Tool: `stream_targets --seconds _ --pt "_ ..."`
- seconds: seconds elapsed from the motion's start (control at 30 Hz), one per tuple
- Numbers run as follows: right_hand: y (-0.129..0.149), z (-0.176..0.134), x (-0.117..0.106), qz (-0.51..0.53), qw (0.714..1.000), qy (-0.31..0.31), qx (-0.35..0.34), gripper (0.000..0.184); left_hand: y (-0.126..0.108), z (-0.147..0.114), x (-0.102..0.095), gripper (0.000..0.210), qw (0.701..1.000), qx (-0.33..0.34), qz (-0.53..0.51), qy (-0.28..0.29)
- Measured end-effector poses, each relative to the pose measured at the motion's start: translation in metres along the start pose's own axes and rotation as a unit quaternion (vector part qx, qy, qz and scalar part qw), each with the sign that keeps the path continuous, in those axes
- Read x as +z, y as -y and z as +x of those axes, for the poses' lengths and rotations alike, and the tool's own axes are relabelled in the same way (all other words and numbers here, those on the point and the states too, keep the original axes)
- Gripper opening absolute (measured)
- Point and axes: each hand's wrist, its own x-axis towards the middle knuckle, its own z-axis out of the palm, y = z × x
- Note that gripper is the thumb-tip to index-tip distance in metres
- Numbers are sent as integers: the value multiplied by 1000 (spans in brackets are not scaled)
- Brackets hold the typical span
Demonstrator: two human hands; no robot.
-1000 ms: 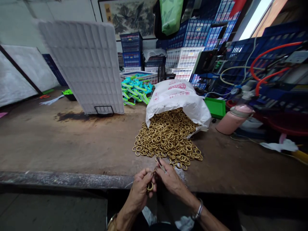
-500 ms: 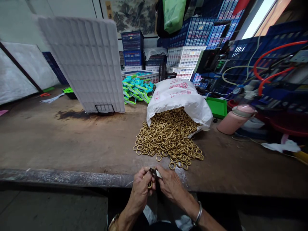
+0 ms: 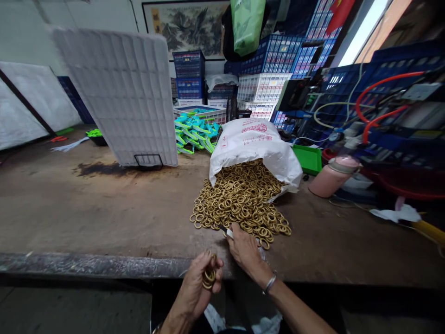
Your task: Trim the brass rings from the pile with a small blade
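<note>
My left hand (image 3: 200, 278), just off the table's front edge, is curled around several gold-coloured rings (image 3: 209, 277). Farther forward, over the table, my right hand (image 3: 243, 246) grips a small white-handled tool with a thin dark tip (image 3: 228, 231); whether it is a knife I cannot tell. That tip reaches the near edge of a heap of gold-coloured rings (image 3: 239, 199). The heap spills from the open mouth of a white sack (image 3: 248, 139) with red print, lying on its side.
A tall pale ribbed panel (image 3: 121, 97) stands on the wooden table (image 3: 104, 213) at left. Behind are bright green and blue plastic pieces (image 3: 194, 132) and stacked crates (image 3: 189, 74). To the right are a green tray (image 3: 308, 159), a pink bottle (image 3: 333, 176) and orange hoses (image 3: 361, 104).
My hands have moved apart. The right has gone forward to the heap with the tool, while the left has dropped slightly lower and nearer me, still holding rings. The view has shifted slightly.
</note>
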Motion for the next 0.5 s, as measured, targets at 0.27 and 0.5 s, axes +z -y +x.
stream_targets --seconds 0.27,0.5 --pt "3 9 9 -29 1000 -7 3 17 1 7 -16 19 1000 -16 -5 -12" --pt "4 3 6 -15 999 -17 -24 21 -1 8 -15 22 999 -35 -30 25"
